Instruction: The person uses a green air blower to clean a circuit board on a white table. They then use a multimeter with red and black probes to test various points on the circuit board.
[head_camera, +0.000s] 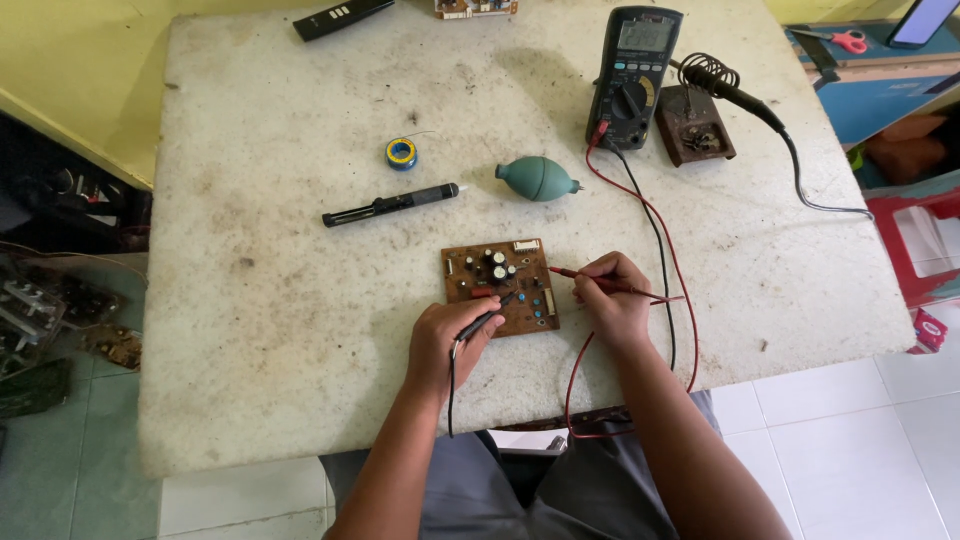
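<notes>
Brown circuit board (499, 286) flat at the near edge of a worn white table (250, 300), within easy reach. Left hand (447, 343) clamped on black probe (488, 317), tip slanted onto the board; right hand (611, 298) pinching red probe (600, 282) beside it. Leads trailing back to multimeter (634, 75), propped facing the wearer.

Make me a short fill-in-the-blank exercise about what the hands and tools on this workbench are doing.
The left hand holds the ____ probe on the circuit board.
The right hand holds the ____ probe.
Both leads run to the ____ at the table's far edge.
The green bulb blower lies ____ the board.

Missing words: black; red; multimeter; beyond
</notes>
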